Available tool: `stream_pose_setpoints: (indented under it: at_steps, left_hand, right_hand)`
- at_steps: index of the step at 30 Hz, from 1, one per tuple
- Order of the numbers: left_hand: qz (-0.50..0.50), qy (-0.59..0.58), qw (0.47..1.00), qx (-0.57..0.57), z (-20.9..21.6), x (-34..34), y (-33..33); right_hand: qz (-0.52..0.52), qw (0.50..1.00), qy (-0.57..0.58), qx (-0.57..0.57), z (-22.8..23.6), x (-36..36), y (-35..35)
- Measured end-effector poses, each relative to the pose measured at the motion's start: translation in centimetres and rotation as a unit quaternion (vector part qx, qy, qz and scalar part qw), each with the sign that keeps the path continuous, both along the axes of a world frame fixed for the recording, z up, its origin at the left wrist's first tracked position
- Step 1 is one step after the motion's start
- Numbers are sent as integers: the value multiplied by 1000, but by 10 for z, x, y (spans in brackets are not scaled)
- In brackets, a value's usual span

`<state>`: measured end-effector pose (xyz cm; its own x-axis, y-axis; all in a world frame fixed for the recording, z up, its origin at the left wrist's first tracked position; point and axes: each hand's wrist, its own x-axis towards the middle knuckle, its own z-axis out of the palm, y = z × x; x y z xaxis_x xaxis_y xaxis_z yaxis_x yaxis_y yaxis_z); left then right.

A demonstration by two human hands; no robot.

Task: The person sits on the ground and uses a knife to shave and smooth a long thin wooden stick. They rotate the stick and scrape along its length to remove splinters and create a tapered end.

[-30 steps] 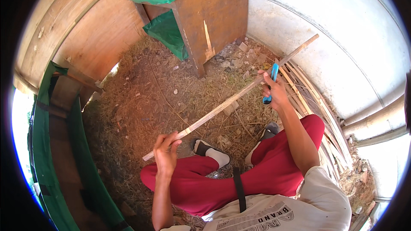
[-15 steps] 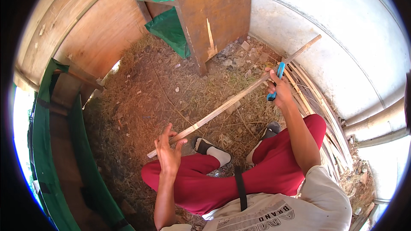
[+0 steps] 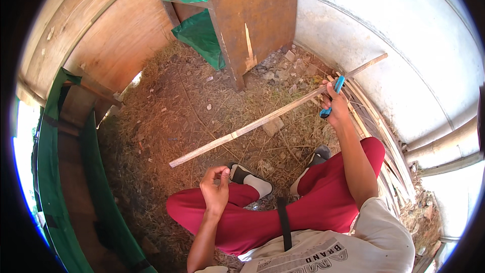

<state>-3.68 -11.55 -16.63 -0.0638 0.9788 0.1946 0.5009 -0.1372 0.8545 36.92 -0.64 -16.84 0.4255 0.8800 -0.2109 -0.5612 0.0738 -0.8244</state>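
Note:
My right hand (image 3: 337, 105) is closed around a long pale wooden strip (image 3: 242, 130) and also grips a blue utility knife (image 3: 340, 83) with a black end, which lies across the strip. The strip slants over the floor in front of my legs, its far end up by the white wall and its near end free in the air. Below that near end is my left hand (image 3: 214, 188), apart from the strip, above my left knee. Its fingers are curled with the thumb pressed against them, and nothing shows in them.
Several split strips (image 3: 376, 116) lie in a pile along the white wall (image 3: 384, 25) at the right. A brown wooden cabinet (image 3: 265, 20) with green sheeting stands ahead. Green-covered shelving (image 3: 53, 172) curves along the left. Straw and rubble cover the dirt floor (image 3: 166, 116).
My left hand has let go of the strip's near end, drawn back and closed its fingers. The strip has swung, its near end rising away from me. My right hand has shifted slightly right.

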Motion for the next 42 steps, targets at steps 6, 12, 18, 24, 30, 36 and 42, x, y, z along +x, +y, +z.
stream_pose_setpoints:
  at_steps: [6,12,18,24,30,36,42]
  left_hand:
    - [31,-55,983,-174,-3,10,-3]
    - [21,49,996,-69,-3,13,-4]
    - [-82,-110,972,-189,-9,32,0]
    - [-110,-484,854,-156,16,100,31]
    - [-22,-560,815,-147,25,128,59]
    - [-2,-488,848,-205,11,107,47]
    - [-4,-407,862,-303,0,91,31]
  right_hand:
    - [-8,1000,7,7,-4,6,0]
    - [-4,1000,4,1,-4,5,0]
    - [21,999,20,14,-15,3,-1]
    - [76,994,73,23,-19,-33,-6]
    - [86,994,56,24,-18,-43,-5]
    - [66,996,51,11,-12,-45,-7]
    - [59,997,51,-2,-19,-41,-7]
